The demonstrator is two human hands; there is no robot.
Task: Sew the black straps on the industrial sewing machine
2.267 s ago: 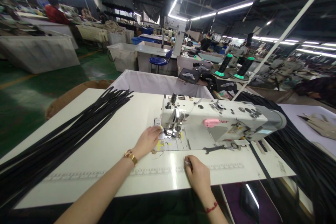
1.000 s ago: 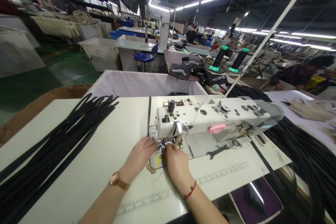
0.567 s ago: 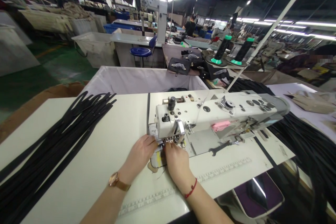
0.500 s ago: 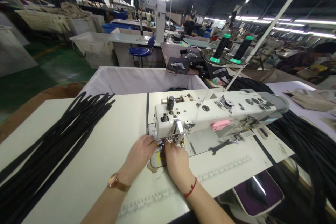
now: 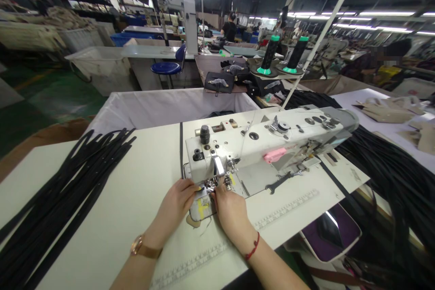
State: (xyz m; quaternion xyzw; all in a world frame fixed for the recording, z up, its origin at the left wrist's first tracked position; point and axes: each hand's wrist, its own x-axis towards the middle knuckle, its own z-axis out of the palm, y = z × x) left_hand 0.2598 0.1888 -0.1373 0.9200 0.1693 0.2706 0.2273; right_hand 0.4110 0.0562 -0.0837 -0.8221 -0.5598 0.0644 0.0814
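A white sewing machine (image 5: 244, 140) stands on the pale table, its needle area at the left end. My left hand (image 5: 179, 200), with a watch on the wrist, has its fingers pinched at the left of the presser foot. On the other side, my right hand (image 5: 228, 206), wearing a red string bracelet, is closed just in front of the foot. Whatever the fingertips grip is too small to name. A black strap (image 5: 181, 149) runs behind the machine head. Yellow tape (image 5: 203, 208) marks the plate between my hands.
Bundled black straps (image 5: 78, 176) lie on the table's left, with more black straps (image 5: 384, 158) at the right. A wrench (image 5: 283, 182) rests by the machine bed. Two black thread cones (image 5: 269, 56) stand behind. A white-lined bin (image 5: 142, 104) borders the far edge. People are in the background.
The whole view has shifted, so the machine appears farther left. My hands have drawn slightly apart at the needle area, and more of the plate shows between them.
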